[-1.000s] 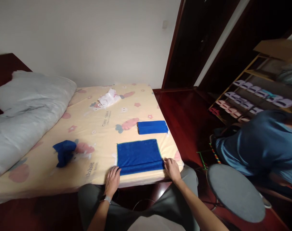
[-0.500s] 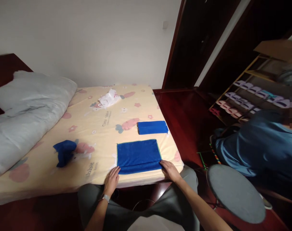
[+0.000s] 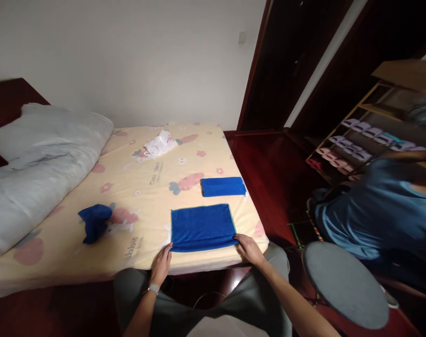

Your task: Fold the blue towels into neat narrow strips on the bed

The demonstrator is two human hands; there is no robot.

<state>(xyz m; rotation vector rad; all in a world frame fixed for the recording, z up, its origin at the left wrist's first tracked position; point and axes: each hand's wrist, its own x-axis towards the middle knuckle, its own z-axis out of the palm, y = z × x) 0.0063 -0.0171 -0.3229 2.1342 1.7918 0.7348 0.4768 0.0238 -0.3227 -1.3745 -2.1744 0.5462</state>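
Observation:
A blue cloth with a thin green edge lies on the bed near its front edge, its near side folded into a narrow strip. My left hand pinches the left end of that strip. At the right end, my right hand has its fingertips closed on the corner. Just beyond lies a folded blue cloth, flat and rectangular. To the left, a crumpled blue cloth rests on the patterned sheet.
A white plastic bag and a grey quilt are on the bed. On the right are a round grey stool, a person in a blue shirt and a rack of slippers.
The near folded strip has shifted slightly away from the bed's edge, and its ends are now pinched. The person on the right has moved an arm towards the rack.

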